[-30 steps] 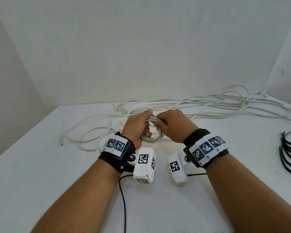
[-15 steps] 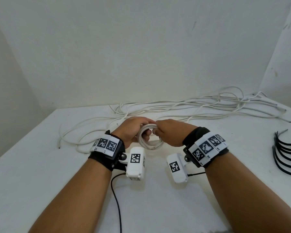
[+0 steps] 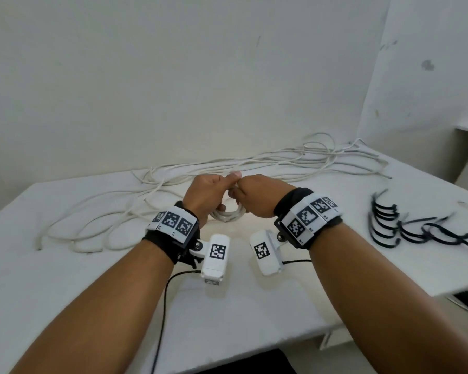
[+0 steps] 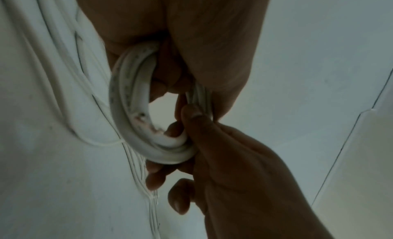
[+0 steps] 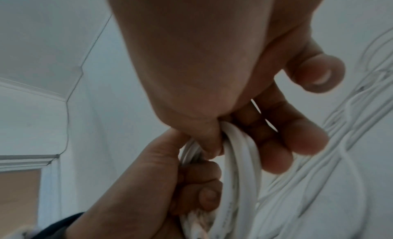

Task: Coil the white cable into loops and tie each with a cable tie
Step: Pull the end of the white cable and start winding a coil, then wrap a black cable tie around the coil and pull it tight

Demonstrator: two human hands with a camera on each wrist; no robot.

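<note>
The matte white table [image 3: 65, 292] lies bare toward its near edge; loose white round cable [image 3: 254, 163] sprawls along the wall. Above mid-table, left hand [image 3: 206, 195] and right hand [image 3: 260, 195] both pinch the smooth coiled white loops [image 3: 227, 214]. Curved black plastic cable ties [image 3: 389, 222] rest right.

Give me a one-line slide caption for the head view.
Both hands, left and right, grip a small white cable coil above the table; black cable ties wait at right.
</note>
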